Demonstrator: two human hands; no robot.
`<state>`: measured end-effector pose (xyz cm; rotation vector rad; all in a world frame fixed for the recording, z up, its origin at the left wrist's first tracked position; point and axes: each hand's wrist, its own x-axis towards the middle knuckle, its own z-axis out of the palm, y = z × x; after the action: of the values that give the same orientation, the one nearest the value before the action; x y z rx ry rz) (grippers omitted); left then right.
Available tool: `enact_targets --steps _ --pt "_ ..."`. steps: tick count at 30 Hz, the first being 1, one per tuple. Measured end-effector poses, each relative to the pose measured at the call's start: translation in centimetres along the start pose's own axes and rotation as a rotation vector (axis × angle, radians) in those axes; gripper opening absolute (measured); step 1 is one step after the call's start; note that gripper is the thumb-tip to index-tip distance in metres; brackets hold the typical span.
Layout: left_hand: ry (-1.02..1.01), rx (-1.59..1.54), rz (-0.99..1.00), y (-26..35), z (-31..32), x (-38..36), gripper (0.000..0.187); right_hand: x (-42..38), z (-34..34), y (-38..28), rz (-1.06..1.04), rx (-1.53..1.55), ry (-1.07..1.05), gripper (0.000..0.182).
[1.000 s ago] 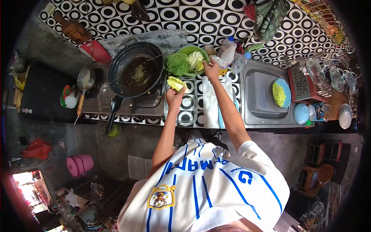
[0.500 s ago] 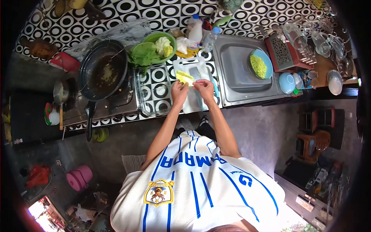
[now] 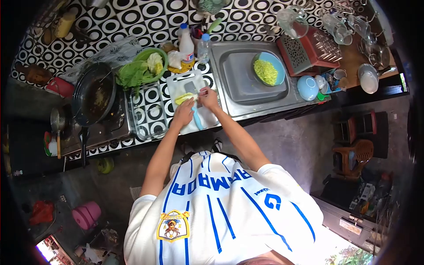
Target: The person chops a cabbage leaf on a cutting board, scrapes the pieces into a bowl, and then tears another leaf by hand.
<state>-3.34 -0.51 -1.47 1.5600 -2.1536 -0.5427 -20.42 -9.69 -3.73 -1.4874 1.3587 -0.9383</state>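
Observation:
A yellow-green cabbage leaf (image 3: 183, 98) lies on the white cutting board (image 3: 175, 83). My left hand (image 3: 183, 115) reaches in from below, its fingers closed together on the leaf's near edge. At the leaf's pale right end, my right hand (image 3: 208, 99) has its fingertips pinched on it. Between and partly beneath my hands is a knife; its light blue handle (image 3: 197, 119) points toward me and its wide blade lies flat on the board. A blue bowl (image 3: 279, 76) with shredded yellow-green leaf stands on the sink's right side.
Left of the board, a green basin (image 3: 163, 58) holds leafy greens and a pale cabbage piece. A wok (image 3: 93, 95) sits on the stove. Bottles (image 3: 203, 48) stand behind the board, next to the steel sink (image 3: 229, 112). A red rack (image 3: 304, 53) and upturned blue bowl (image 3: 308, 88) are further right.
The view has turned to the right. The leaf, held up over the board before, is now down on it. My left hand has moved nearer me and the knife handle shows between my hands.

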Motion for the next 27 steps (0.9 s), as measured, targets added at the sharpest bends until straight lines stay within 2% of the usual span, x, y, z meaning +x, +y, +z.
enact_targets --steps 2,5,7,9,12,16,18,20,23,27 --pt "-0.009 0.032 -0.079 1.3 -1.0 0.4 0.054 -2.6 -0.6 -0.8 -0.134 -0.165 0.025 0.035" --pt "0.002 0.105 -0.243 2.2 -1.1 1.2 0.057 -6.7 -0.5 -0.6 -0.182 -0.258 -0.073 0.047" --pt "0.01 0.103 -0.253 1.6 -0.4 1.6 0.056 -8.8 -0.4 -1.1 -0.24 -0.312 -0.06 0.056" --pt "0.035 0.029 -0.269 0.8 0.4 1.8 0.055 -8.9 -0.6 -1.9 -0.215 -0.259 -0.073 0.057" --pt "0.029 0.227 -0.338 0.4 1.0 1.6 0.055 -7.8 -0.2 -2.2 -0.136 -0.346 -0.181 0.056" --pt "-0.027 0.283 -0.403 1.4 0.3 1.6 0.055 -7.0 -0.7 -2.7 -0.021 -0.503 -0.206 0.067" --pt "-0.047 0.315 -0.418 1.5 0.3 2.1 0.055 -7.0 -1.6 -3.5 0.027 -0.441 -0.277 0.073" --pt "-0.107 0.443 -0.375 1.3 0.3 2.3 0.058 -7.5 -1.9 -3.9 0.052 -0.384 -0.235 0.068" --pt "-0.178 0.51 -0.338 1.7 -0.7 2.7 0.06 -8.1 -1.9 -2.1 -0.075 -0.273 -0.113 0.059" --pt "-0.135 0.563 -0.221 0.8 -0.1 1.9 0.06 -10.0 -3.0 -4.4 -0.034 -0.166 -0.177 0.056"
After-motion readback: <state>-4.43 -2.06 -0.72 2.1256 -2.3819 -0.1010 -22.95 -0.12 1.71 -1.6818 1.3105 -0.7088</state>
